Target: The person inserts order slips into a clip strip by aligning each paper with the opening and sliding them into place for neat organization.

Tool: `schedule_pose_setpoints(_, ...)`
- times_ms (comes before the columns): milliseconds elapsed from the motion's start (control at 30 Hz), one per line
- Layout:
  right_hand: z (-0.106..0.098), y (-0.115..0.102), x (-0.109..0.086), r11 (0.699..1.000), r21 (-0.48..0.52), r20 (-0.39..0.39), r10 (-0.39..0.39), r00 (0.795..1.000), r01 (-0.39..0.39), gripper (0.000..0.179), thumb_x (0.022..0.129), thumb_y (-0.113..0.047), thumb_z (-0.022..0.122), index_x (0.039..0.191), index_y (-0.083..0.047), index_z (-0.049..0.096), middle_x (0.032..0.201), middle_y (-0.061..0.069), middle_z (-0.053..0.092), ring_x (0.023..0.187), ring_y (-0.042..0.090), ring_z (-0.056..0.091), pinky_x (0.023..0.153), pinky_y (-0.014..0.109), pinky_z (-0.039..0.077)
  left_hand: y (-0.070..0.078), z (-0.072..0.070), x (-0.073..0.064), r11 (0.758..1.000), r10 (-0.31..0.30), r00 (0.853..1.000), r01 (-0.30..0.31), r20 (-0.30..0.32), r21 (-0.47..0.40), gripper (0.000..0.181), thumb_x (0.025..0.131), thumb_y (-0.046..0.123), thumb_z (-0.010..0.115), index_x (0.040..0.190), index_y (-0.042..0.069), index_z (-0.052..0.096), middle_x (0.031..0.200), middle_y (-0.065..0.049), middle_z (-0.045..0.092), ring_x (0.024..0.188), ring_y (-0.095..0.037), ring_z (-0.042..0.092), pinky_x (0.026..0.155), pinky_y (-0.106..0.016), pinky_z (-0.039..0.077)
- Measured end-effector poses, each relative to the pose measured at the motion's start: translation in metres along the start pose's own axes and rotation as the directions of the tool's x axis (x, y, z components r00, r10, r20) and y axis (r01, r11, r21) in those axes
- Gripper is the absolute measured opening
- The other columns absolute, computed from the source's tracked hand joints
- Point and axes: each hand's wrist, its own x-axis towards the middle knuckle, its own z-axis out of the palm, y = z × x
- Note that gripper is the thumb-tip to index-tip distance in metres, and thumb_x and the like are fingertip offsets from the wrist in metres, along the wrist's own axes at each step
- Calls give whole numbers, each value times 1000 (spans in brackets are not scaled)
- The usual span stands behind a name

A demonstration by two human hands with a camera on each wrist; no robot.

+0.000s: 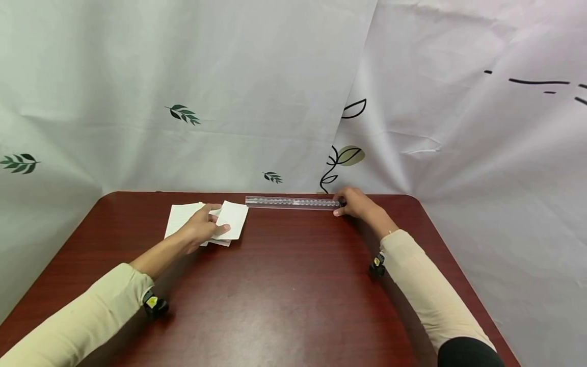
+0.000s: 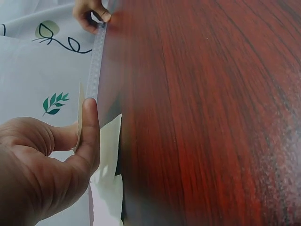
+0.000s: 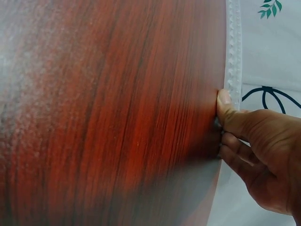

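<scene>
My left hand (image 1: 202,224) pinches a white paper card (image 1: 235,219) between thumb and fingers; in the left wrist view the card (image 2: 80,113) shows nearly edge-on. Beneath that hand, more white paper pieces (image 1: 181,216) lie overlapping on the table. Along the table's far edge runs a long clear plastic strip (image 1: 293,203) with a row of small bumps or loops. At its right end, my right hand (image 1: 357,204) grips it, the thumb on the near side in the right wrist view, where the strip (image 3: 233,52) stretches away. A small dark piece shows by the right fingers.
A reddish-brown wooden table (image 1: 284,285) with rounded far corners spreads below both hands. Directly behind it hangs a white cloth backdrop (image 1: 220,92) printed with leaves. Small dark devices (image 1: 155,305) are strapped at both wrists.
</scene>
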Motion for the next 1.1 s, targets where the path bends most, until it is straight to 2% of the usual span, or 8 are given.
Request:
schedule_pose_setpoints(133, 1, 0, 1, 1000, 1, 1, 2, 1000, -2, 42, 95, -19, 94, 126, 5, 79, 127, 25, 77, 121, 44, 70, 112, 59, 57, 2, 2, 2, 1000, 1, 1000, -1, -7, -4, 89, 110, 10, 72, 177, -4, 16, 153, -35, 43, 131, -41, 46, 116, -57, 45)
schedule_pose_setpoints(267, 1, 0, 1, 1000, 0, 4, 4, 1000, -4, 42, 95, -19, 93, 127, 5, 78, 129, 26, 77, 122, 44, 70, 112, 60, 57, 4, 5, 5, 1000, -5, 1000, 5, -13, -12, 86, 110, 9, 72, 177, -4, 18, 140, -27, 45, 123, -35, 49, 106, -43, 49)
schedule_pose_setpoints(367, 1, 1, 1, 1000, -1, 3, -1, 1000, 1, 42, 95, -19, 94, 126, 5, 78, 128, 25, 77, 121, 44, 70, 111, 60, 58, 4, 9, 9, 998, -7, 1000, 7, -6, -61, 85, 111, 5, 69, 176, -7, 17, 130, -20, 42, 113, -26, 63, 94, -32, 62)
schedule_pose_setpoints(500, 0, 1, 1, 1000, 16, 5, 11, 1000, -11, 42, 95, -19, 94, 127, 5, 79, 127, 25, 77, 119, 43, 70, 110, 59, 58, 5, 15, 15, 992, -9, 1000, 10, 7, -126, 83, 112, 0, 66, 176, -8, 14, 128, -19, 39, 96, -19, 78, 85, -30, 71)
schedule_pose_setpoints(600, 0, 0, 1, 999, 28, 5, 19, 1000, -19, 42, 95, -18, 94, 127, 4, 79, 125, 25, 77, 116, 42, 70, 108, 59, 59, 7, 19, 17, 993, -10, 1000, 10, 3, -121, 82, 112, 0, 66, 176, -9, 16, 131, -21, 41, 100, -18, 72, 89, -30, 70)
schedule_pose_setpoints(833, 0, 0, 1, 999, 28, -3, 17, 1000, -17, 40, 94, -18, 94, 124, 4, 79, 120, 24, 77, 111, 40, 70, 106, 58, 59, 11, 25, 22, 995, -18, 1000, 18, 5, -99, 78, 114, 6, 65, 175, -9, 18, 134, -21, 42, 121, -32, 61, 106, -38, 67)
schedule_pose_setpoints(933, 1, 0, 2, 999, 32, -5, 18, 1000, -18, 40, 94, -18, 95, 124, 4, 79, 120, 24, 77, 112, 40, 70, 106, 58, 59, 11, 28, 23, 993, -20, 1000, 22, 11, -114, 77, 115, 5, 63, 175, -10, 18, 136, -22, 42, 123, -32, 62, 109, -41, 66)
schedule_pose_setpoints(1100, 0, 1, 1, 999, 40, -4, 7, 1000, -7, 41, 93, -18, 95, 124, 4, 79, 122, 24, 78, 115, 41, 71, 107, 58, 59, 12, 31, 25, 992, -34, 999, 35, 6, -125, 77, 114, 4, 65, 174, -10, 19, 137, -22, 42, 119, -28, 63, 107, -36, 66)
